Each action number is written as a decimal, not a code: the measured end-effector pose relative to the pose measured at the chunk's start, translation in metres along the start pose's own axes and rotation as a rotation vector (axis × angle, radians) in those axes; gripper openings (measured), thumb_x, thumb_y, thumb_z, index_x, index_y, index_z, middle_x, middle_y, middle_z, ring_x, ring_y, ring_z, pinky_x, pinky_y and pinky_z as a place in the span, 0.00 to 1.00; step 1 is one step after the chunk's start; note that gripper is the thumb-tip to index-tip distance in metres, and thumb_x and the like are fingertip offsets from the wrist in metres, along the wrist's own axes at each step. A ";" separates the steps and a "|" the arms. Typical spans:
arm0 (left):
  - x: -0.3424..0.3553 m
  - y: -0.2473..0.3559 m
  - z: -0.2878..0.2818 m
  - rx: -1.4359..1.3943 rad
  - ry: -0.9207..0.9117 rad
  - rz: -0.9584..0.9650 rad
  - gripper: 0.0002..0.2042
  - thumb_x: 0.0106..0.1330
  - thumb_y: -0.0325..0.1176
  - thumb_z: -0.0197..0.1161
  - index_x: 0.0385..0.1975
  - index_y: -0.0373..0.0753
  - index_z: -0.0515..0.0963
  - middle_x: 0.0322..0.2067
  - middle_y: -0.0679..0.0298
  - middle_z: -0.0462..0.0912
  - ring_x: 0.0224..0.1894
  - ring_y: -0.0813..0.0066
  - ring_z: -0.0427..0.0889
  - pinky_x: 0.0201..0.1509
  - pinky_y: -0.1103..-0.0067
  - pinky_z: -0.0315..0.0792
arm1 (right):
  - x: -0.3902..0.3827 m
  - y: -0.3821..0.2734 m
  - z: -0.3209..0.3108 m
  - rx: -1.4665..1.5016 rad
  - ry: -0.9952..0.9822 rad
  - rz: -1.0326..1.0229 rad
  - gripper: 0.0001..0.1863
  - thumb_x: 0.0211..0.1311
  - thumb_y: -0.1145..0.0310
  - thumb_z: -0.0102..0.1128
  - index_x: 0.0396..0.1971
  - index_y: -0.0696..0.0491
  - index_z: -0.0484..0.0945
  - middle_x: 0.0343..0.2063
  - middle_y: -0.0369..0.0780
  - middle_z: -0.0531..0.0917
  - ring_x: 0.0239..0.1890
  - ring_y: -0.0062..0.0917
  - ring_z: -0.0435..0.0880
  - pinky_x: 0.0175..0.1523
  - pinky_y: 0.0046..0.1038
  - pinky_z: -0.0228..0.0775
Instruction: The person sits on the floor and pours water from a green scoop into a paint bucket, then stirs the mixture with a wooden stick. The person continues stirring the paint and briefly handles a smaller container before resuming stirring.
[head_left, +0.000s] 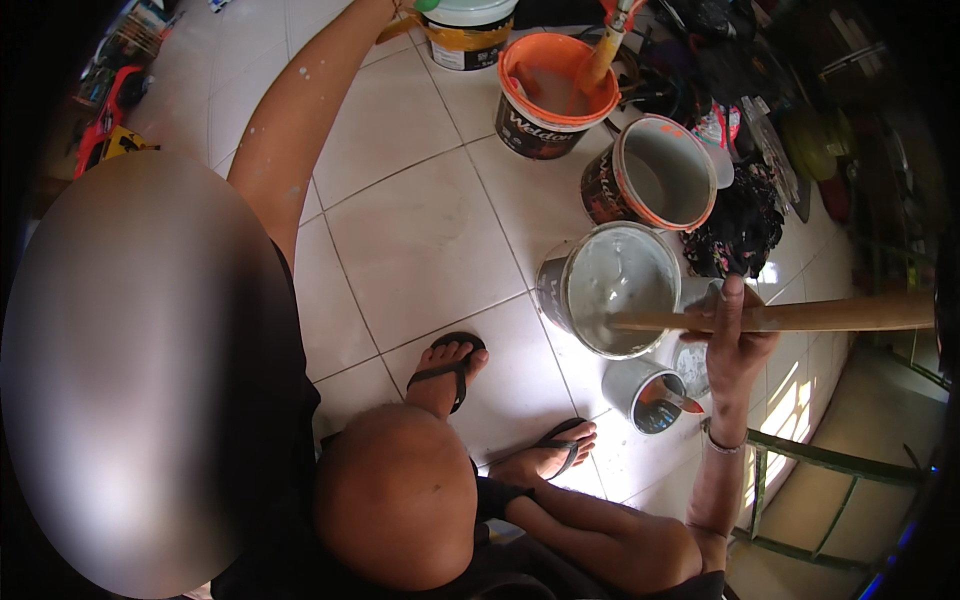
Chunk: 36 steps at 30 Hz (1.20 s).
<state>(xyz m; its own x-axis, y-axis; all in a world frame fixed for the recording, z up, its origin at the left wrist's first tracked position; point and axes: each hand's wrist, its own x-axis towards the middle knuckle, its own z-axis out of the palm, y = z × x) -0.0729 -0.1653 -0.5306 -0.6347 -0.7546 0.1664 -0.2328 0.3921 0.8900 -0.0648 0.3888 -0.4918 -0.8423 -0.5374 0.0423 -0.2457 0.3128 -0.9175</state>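
Observation:
My right hand [738, 330] is closed around a long flat wooden stick [840, 316], with the thumb laid along it. The stick's left end dips into grey-white paint [625, 275] in an open tub [555, 290]. Just below that tub stands a small grey pot [625, 385] with a red-tipped tool leaning in it. My left arm stretches to the top edge, where my left hand [402, 8] is mostly cut off beside a lidded tub [467, 40] with a yellow band and a green thing on its rim. Its fingers are too hidden to read.
An orange-rimmed tub [545, 120] holds murky liquid and a tool with a yellowed handle [603, 58]. Another open grey tub [665, 175] stands beside dark crumpled cloth [740, 225]. My sandalled feet [450, 365] rest on white tiles; a green metal frame [835, 450] stands at right.

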 end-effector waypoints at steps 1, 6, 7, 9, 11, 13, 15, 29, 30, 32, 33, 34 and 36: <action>0.008 -0.002 0.007 0.050 -0.036 -0.043 0.11 0.61 0.33 0.69 0.37 0.32 0.86 0.28 0.61 0.86 0.27 0.75 0.83 0.28 0.75 0.76 | 0.000 0.006 0.001 0.031 0.023 -0.055 0.22 0.76 0.57 0.59 0.28 0.61 0.81 0.24 0.42 0.86 0.21 0.23 0.86 0.25 0.22 0.81; 0.031 -0.018 0.024 -0.098 -0.041 -0.071 0.12 0.62 0.35 0.67 0.39 0.33 0.85 0.30 0.62 0.86 0.28 0.74 0.83 0.30 0.75 0.77 | 0.010 0.013 0.013 -0.030 0.124 -0.262 0.20 0.75 0.63 0.61 0.24 0.62 0.81 0.23 0.43 0.87 0.21 0.22 0.86 0.23 0.21 0.78; 0.032 -0.019 0.025 -0.094 -0.043 -0.076 0.12 0.62 0.35 0.67 0.40 0.33 0.85 0.31 0.61 0.86 0.28 0.74 0.83 0.31 0.75 0.77 | 0.011 0.013 0.009 -0.097 0.117 -0.301 0.21 0.75 0.63 0.61 0.23 0.62 0.81 0.22 0.43 0.87 0.20 0.22 0.86 0.23 0.21 0.77; 0.034 -0.019 0.028 -0.087 -0.044 -0.082 0.14 0.62 0.36 0.67 0.41 0.32 0.84 0.32 0.61 0.86 0.30 0.73 0.84 0.32 0.75 0.77 | 0.009 0.012 -0.004 -0.254 0.057 -0.271 0.21 0.77 0.59 0.57 0.32 0.64 0.82 0.24 0.44 0.87 0.23 0.25 0.88 0.24 0.24 0.84; 0.033 -0.020 0.029 -0.084 -0.045 -0.084 0.15 0.62 0.37 0.67 0.43 0.32 0.83 0.33 0.60 0.86 0.31 0.72 0.84 0.33 0.74 0.77 | 0.004 0.008 -0.010 -0.352 0.029 -0.187 0.22 0.77 0.58 0.57 0.32 0.64 0.82 0.24 0.43 0.86 0.22 0.24 0.87 0.24 0.23 0.83; 0.033 -0.020 0.029 -0.077 -0.045 -0.082 0.16 0.63 0.38 0.67 0.44 0.32 0.82 0.35 0.59 0.86 0.32 0.71 0.84 0.34 0.74 0.78 | -0.006 0.001 -0.010 -0.265 -0.014 -0.132 0.23 0.77 0.57 0.56 0.30 0.64 0.81 0.22 0.42 0.85 0.23 0.25 0.88 0.23 0.22 0.83; 0.033 -0.020 0.029 -0.071 -0.043 -0.083 0.18 0.63 0.38 0.67 0.46 0.31 0.81 0.36 0.58 0.86 0.34 0.70 0.84 0.35 0.73 0.78 | -0.014 -0.003 -0.004 -0.156 -0.032 -0.088 0.24 0.77 0.57 0.56 0.29 0.64 0.81 0.21 0.42 0.85 0.23 0.25 0.88 0.22 0.22 0.82; 0.021 -0.014 0.013 0.001 -0.018 -0.065 0.27 0.64 0.44 0.67 0.56 0.29 0.75 0.44 0.51 0.85 0.43 0.63 0.86 0.42 0.71 0.81 | -0.004 0.012 -0.016 -0.283 0.019 -0.229 0.23 0.77 0.58 0.57 0.33 0.66 0.82 0.24 0.44 0.87 0.24 0.26 0.89 0.23 0.22 0.83; 0.019 -0.012 0.012 0.013 -0.011 -0.060 0.28 0.64 0.44 0.67 0.57 0.29 0.74 0.45 0.50 0.85 0.43 0.62 0.86 0.43 0.71 0.81 | -0.008 0.009 -0.015 -0.256 0.003 -0.194 0.22 0.77 0.58 0.57 0.33 0.66 0.81 0.25 0.44 0.87 0.24 0.25 0.89 0.23 0.22 0.83; 0.011 -0.012 0.004 0.099 0.039 -0.051 0.29 0.64 0.45 0.67 0.59 0.29 0.73 0.46 0.49 0.85 0.45 0.62 0.87 0.44 0.70 0.81 | -0.013 0.006 -0.008 -0.061 -0.016 -0.090 0.21 0.76 0.59 0.59 0.33 0.65 0.81 0.26 0.44 0.87 0.25 0.26 0.89 0.23 0.23 0.84; 0.003 -0.010 0.003 0.162 0.081 -0.028 0.30 0.64 0.45 0.67 0.59 0.29 0.73 0.47 0.49 0.85 0.45 0.61 0.87 0.45 0.70 0.81 | -0.015 0.003 -0.005 0.030 -0.018 -0.040 0.21 0.75 0.59 0.60 0.33 0.65 0.81 0.26 0.44 0.87 0.25 0.26 0.89 0.24 0.23 0.84; -0.009 0.003 0.001 0.365 0.260 -0.074 0.35 0.64 0.48 0.67 0.64 0.28 0.69 0.51 0.45 0.84 0.50 0.57 0.87 0.49 0.69 0.82 | -0.015 0.005 0.000 0.083 -0.003 -0.071 0.19 0.74 0.61 0.62 0.32 0.64 0.82 0.24 0.42 0.86 0.24 0.24 0.87 0.23 0.22 0.81; -0.041 0.015 -0.002 0.557 0.579 0.131 0.38 0.68 0.53 0.62 0.73 0.38 0.62 0.65 0.41 0.73 0.66 0.49 0.75 0.69 0.68 0.70 | -0.007 0.015 0.011 0.202 0.016 -0.135 0.15 0.72 0.64 0.66 0.29 0.62 0.84 0.20 0.39 0.85 0.21 0.20 0.85 0.22 0.20 0.75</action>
<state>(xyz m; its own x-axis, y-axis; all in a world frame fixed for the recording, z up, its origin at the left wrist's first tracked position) -0.0490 -0.1295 -0.5229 -0.2356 -0.7772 0.5835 -0.6128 0.5848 0.5315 -0.0577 0.3889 -0.5105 -0.8162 -0.5507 0.1747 -0.2571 0.0754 -0.9635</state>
